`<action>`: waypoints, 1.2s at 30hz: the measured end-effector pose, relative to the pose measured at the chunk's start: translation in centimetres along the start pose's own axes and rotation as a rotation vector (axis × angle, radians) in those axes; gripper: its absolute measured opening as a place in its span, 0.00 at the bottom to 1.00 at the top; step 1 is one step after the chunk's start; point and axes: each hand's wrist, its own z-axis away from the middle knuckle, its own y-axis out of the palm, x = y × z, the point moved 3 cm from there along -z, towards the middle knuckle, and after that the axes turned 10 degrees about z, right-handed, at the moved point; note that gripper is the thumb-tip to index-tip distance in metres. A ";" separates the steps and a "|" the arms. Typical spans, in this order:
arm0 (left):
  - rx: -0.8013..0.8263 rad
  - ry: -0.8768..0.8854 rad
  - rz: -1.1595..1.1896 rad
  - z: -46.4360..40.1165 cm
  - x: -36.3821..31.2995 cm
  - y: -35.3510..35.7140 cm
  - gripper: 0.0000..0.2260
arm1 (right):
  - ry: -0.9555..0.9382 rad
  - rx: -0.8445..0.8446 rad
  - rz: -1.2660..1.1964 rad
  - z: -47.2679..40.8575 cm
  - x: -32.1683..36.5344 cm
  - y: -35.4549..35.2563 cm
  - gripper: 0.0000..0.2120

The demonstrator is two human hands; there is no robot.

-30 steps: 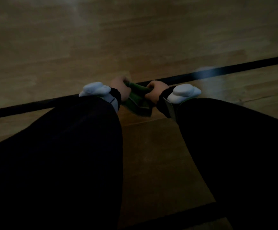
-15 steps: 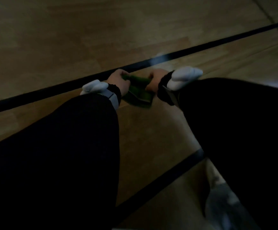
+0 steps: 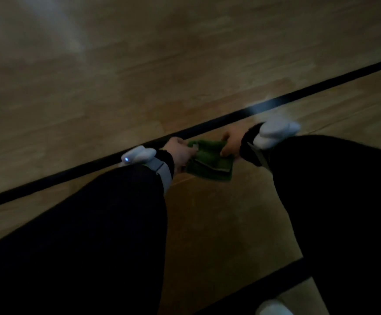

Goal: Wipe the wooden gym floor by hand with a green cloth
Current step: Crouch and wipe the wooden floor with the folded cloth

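Observation:
A folded green cloth (image 3: 210, 161) hangs between my two hands above the wooden gym floor (image 3: 139, 71). My left hand (image 3: 179, 152) grips its left edge and my right hand (image 3: 231, 142) grips its right edge, fingers curled round the fabric. Both arms are in dark sleeves, each with a white device on the wrist. The scene is dim and blurred, so the fingers are hard to make out.
A black court line (image 3: 298, 94) runs diagonally across the floor just beyond my hands. A second black line (image 3: 264, 283) crosses at the lower right. Something white (image 3: 273, 309), perhaps a shoe, shows at the bottom edge.
The view has swung, so the hands and cloth now sit further right and lower in the frame. Both hands still hold the cloth, which looks a little more spread out.

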 end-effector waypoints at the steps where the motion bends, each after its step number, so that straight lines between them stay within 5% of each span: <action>1: -0.007 -0.010 -0.068 0.1 0.1 0.8 0.26 | 0.023 0.026 0.027 -0.3 -0.9 0.5 0.19; 9: -0.031 0.066 -0.318 -2.6 -2.0 7.7 0.26 | 0.090 -0.151 -0.245 -3.7 -9.0 0.5 0.21; 14: -0.083 0.252 -0.168 -4.6 -4.4 10.7 0.25 | 0.149 -0.376 -0.433 -5.1 -13.1 -1.6 0.18; 18: -0.059 0.335 -0.563 -6.6 -5.0 12.0 0.30 | 0.213 -0.530 -0.006 -6.5 -16.0 -2.8 0.25; 23: 0.022 0.274 -1.048 -9.2 -2.7 11.8 0.35 | -0.029 -0.468 0.345 -10.4 -15.7 -0.1 0.29; 29: 0.093 0.139 -1.247 -10.5 -1.4 11.9 0.46 | -0.032 -0.473 0.469 -13.2 -15.2 1.3 0.28; 36: 0.135 0.099 -1.204 -11.6 -1.4 11.8 0.49 | 0.008 -0.544 0.447 -14.1 -17.2 0.7 0.26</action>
